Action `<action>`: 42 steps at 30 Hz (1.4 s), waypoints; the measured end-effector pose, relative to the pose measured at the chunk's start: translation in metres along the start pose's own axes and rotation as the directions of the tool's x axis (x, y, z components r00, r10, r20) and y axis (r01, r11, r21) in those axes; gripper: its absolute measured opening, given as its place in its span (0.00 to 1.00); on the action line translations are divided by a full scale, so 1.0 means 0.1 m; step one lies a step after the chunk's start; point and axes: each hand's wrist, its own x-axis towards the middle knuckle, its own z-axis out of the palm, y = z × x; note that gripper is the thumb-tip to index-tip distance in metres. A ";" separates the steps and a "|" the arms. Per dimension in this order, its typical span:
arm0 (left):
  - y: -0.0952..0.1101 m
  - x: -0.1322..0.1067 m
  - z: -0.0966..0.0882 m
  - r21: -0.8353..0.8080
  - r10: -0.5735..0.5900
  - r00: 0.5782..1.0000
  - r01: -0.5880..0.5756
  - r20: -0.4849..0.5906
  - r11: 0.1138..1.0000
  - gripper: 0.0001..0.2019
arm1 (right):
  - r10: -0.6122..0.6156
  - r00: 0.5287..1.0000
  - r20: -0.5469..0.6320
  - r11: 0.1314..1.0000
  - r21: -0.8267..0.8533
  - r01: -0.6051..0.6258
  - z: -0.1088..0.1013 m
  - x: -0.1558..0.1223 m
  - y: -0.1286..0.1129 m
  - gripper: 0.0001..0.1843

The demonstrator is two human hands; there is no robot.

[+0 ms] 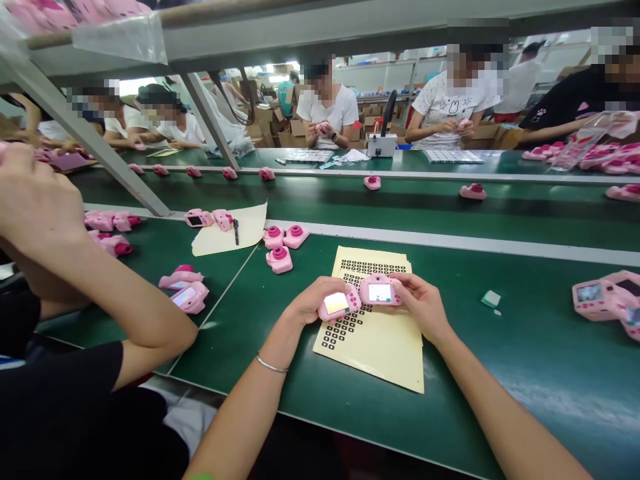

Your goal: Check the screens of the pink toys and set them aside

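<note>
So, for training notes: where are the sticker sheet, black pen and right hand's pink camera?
Sticker sheet [385,353]: head view, bare lower margin.
Black pen [236,231]: head view, barrel.
Pink camera [380,292]: head view, screen.

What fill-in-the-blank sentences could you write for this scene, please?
The left hand holds a pink camera with its lit ____ facing up.
The right hand holds another camera over a sheet of ____ dots.
The conveyor belt under the sheet is ____.

Missing words: screen, black, green.
</note>
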 end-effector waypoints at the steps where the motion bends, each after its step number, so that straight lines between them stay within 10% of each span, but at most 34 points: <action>1: 0.00 0.00 -0.01 0.005 -0.001 1.000 0.001 -0.001 1.000 0.18 | 0.002 1.000 -0.001 1.000 0.000 -0.002 0.00 0.00 0.00 0.28; 15: 0.01 -0.02 -0.02 0.001 0.004 1.000 -0.004 -0.028 1.000 0.18 | -0.029 1.000 0.005 0.992 -0.122 0.029 -0.03 -0.01 0.01 0.27; 21: 0.01 -0.04 -0.05 -0.008 0.010 0.997 -0.011 -0.073 1.000 0.20 | -0.220 0.975 0.029 0.836 -0.510 0.204 -0.20 0.02 0.02 0.23; 31: 0.02 -0.06 -0.05 -0.015 0.004 0.996 -0.005 -0.086 1.000 0.20 | -0.171 0.975 0.143 0.771 -0.596 0.223 -0.33 0.00 -0.03 0.20; 37: 0.00 -0.03 -0.07 -0.031 0.015 0.995 -0.018 -0.097 0.999 0.20 | -0.489 0.870 0.057 0.606 -0.696 0.386 -0.15 -0.13 -0.18 0.15; 42: 0.00 -0.03 -0.05 -0.011 0.011 0.996 -0.012 -0.093 1.000 0.18 | -0.090 0.964 0.250 0.691 -0.681 0.242 0.29 -0.35 -0.08 0.08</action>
